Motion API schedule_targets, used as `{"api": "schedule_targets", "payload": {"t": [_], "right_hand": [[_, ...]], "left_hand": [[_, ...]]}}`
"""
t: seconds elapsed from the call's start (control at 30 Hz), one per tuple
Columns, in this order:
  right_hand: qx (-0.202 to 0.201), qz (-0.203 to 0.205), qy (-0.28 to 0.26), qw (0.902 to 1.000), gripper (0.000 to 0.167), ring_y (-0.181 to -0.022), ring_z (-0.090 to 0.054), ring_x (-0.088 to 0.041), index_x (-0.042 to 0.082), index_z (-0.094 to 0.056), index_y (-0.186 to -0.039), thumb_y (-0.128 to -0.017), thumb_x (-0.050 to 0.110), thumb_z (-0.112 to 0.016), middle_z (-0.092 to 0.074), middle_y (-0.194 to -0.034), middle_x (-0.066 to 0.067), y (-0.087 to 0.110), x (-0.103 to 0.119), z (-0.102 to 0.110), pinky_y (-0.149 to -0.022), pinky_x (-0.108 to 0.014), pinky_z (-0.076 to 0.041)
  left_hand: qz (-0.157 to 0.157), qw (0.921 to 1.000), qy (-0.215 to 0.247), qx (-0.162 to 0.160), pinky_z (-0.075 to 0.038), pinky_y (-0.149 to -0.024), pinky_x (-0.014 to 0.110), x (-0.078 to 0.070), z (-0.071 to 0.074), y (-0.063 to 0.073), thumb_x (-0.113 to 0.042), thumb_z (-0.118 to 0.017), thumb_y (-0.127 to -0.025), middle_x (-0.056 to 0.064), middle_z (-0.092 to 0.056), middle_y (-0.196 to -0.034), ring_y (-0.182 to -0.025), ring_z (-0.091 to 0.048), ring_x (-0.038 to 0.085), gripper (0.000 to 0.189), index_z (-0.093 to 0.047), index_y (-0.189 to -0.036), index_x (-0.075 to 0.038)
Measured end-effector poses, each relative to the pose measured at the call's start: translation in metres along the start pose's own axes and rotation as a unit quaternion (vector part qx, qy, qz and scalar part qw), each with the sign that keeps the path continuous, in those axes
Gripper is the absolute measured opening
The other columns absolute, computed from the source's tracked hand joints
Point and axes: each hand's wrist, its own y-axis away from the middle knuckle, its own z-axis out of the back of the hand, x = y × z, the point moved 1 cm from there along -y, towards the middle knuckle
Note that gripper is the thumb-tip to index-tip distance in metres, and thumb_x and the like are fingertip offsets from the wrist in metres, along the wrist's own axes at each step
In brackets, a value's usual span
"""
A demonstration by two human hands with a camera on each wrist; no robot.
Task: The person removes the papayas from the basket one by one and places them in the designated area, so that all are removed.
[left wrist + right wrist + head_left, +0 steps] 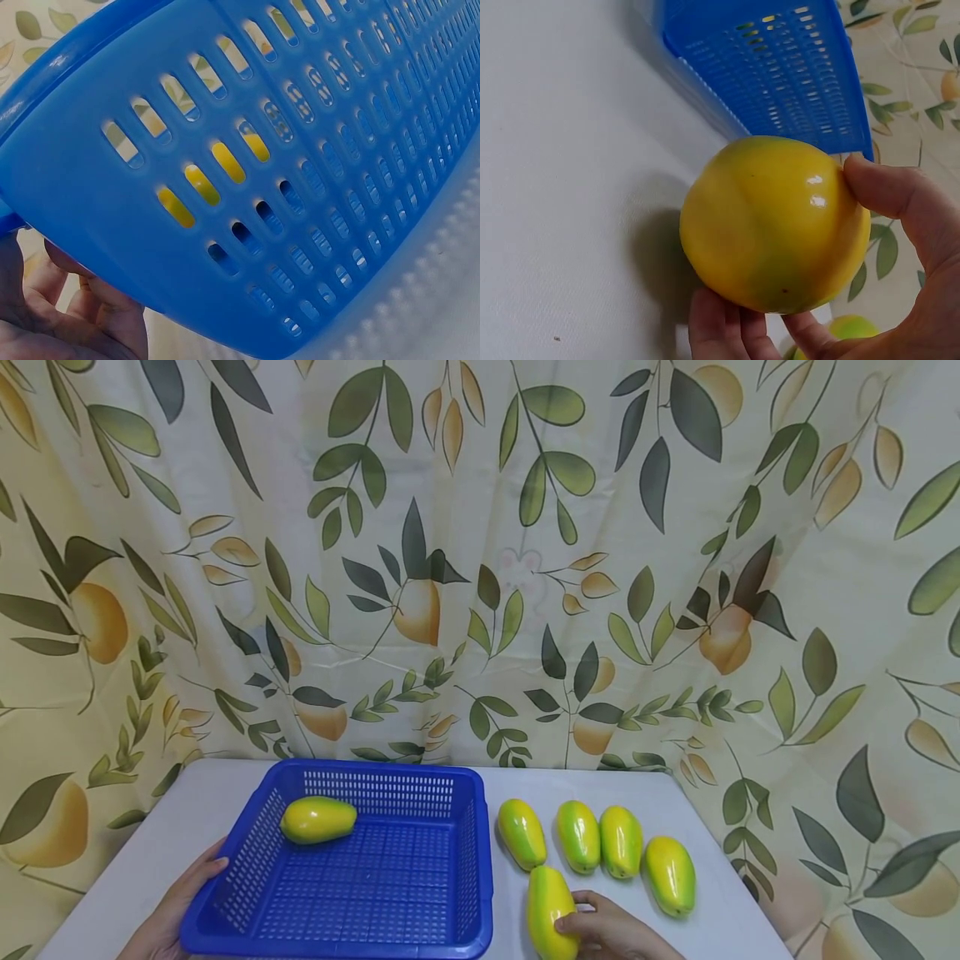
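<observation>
My left hand (178, 897) grips the left rim of a blue plastic basket (486, 860), with fingers curled under the rim in the left wrist view. Inside the basket, near its back left corner, lies one yellow-green papaya (318, 820). Just right of the basket, my right hand (611, 931) holds another papaya (551, 910), thumb on one side and fingers on the other. The right wrist view shows this held papaya (772, 225) end-on, its shadow falling on the white table beside it.
Several more papayas sit on the table right of the basket, from the nearest one (522, 835) to the rightmost one (670, 877). A curtain (465, 710) printed with leaves and fruit hangs behind the white table (720, 910) and along its sides.
</observation>
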Motion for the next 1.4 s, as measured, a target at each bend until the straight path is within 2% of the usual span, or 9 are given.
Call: {"api": "schedule_targets", "payload": {"t": [0.3, 0.47, 0.67, 0.83, 1.03, 1.2, 1.4], "right_hand": [[-0.017, -0.008, 0.012, 0.9998, 0.078, -0.098, -0.062, -0.027, -0.009, -0.024, -0.143, -0.091, 0.029, -0.068, -0.055, -0.115, -0.024, -0.001, 0.002, -0.001, -0.093, -0.045, -0.053], [-0.034, -0.024, -0.01, 0.9991, 0.082, -0.1, -0.06, -0.032, -0.008, -0.022, -0.143, -0.088, 0.027, -0.073, -0.051, -0.117, -0.027, -0.004, 0.003, -0.004, -0.093, -0.047, -0.052], [-0.074, -0.005, 0.014, 0.9972, 0.071, -0.098, -0.061, -0.032, -0.009, -0.031, -0.135, -0.087, 0.021, -0.072, -0.054, -0.11, -0.028, -0.006, 0.006, -0.011, -0.091, -0.05, -0.052], [-0.086, 0.006, 0.021, 0.9961, 0.065, -0.098, -0.061, -0.032, -0.008, -0.034, -0.13, -0.086, 0.02, -0.073, -0.053, -0.108, -0.027, -0.004, 0.008, -0.015, -0.091, -0.05, -0.053], [-0.102, 0.001, 0.026, 0.9944, 0.059, -0.097, -0.062, -0.033, -0.007, -0.038, -0.127, -0.087, 0.02, -0.072, -0.054, -0.105, -0.026, -0.003, 0.009, -0.015, -0.09, -0.051, -0.053], [-0.109, -0.001, 0.037, 0.9934, 0.058, -0.099, -0.061, -0.034, -0.008, -0.041, -0.125, -0.087, 0.024, -0.071, -0.053, -0.107, -0.026, -0.005, 0.008, -0.014, -0.089, -0.05, -0.053], [-0.101, 0.003, 0.023, 0.9946, 0.059, -0.101, -0.059, -0.035, -0.009, -0.039, -0.124, -0.088, 0.026, -0.071, -0.051, -0.11, -0.027, -0.006, 0.008, -0.013, -0.09, -0.05, -0.053]], "left_hand": [[-0.003, 0.9999, 0.009, 0.012, -0.054, -0.09, 0.047, -0.001, -0.001, 0.0, -0.037, -0.029, -0.107, -0.002, -0.058, -0.111, -0.103, -0.062, 0.023, 0.042, -0.065, -0.101, -0.056], [-0.004, 0.9999, 0.005, 0.013, -0.054, -0.09, 0.046, -0.002, 0.0, 0.0, -0.037, -0.029, -0.107, -0.003, -0.058, -0.111, -0.103, -0.062, 0.023, 0.042, -0.065, -0.1, -0.056], [-0.002, 0.9999, -0.012, -0.007, -0.054, -0.09, 0.047, -0.002, 0.0, 0.0, -0.039, -0.03, -0.107, -0.003, -0.057, -0.111, -0.102, -0.061, 0.024, 0.04, -0.064, -0.098, -0.058], [0.0, 1.0, -0.005, 0.001, -0.054, -0.09, 0.048, -0.002, 0.001, 0.0, -0.037, -0.029, -0.107, -0.002, -0.057, -0.111, -0.103, -0.061, 0.024, 0.041, -0.064, -0.099, -0.057], [0.002, 0.9995, 0.001, 0.031, -0.053, -0.092, 0.049, -0.001, 0.002, 0.0, -0.037, -0.026, -0.108, -0.001, -0.056, -0.112, -0.104, -0.061, 0.024, 0.044, -0.065, -0.102, -0.057], [0.008, 0.9996, -0.003, 0.026, -0.053, -0.092, 0.05, -0.001, 0.002, 0.0, -0.039, -0.027, -0.107, 0.0, -0.055, -0.112, -0.105, -0.061, 0.025, 0.042, -0.064, -0.1, -0.058], [0.01, 0.9998, -0.009, 0.017, -0.052, -0.093, 0.05, -0.001, 0.003, 0.0, -0.04, -0.028, -0.107, -0.001, -0.054, -0.112, -0.105, -0.06, 0.025, 0.041, -0.064, -0.099, -0.059]]}}
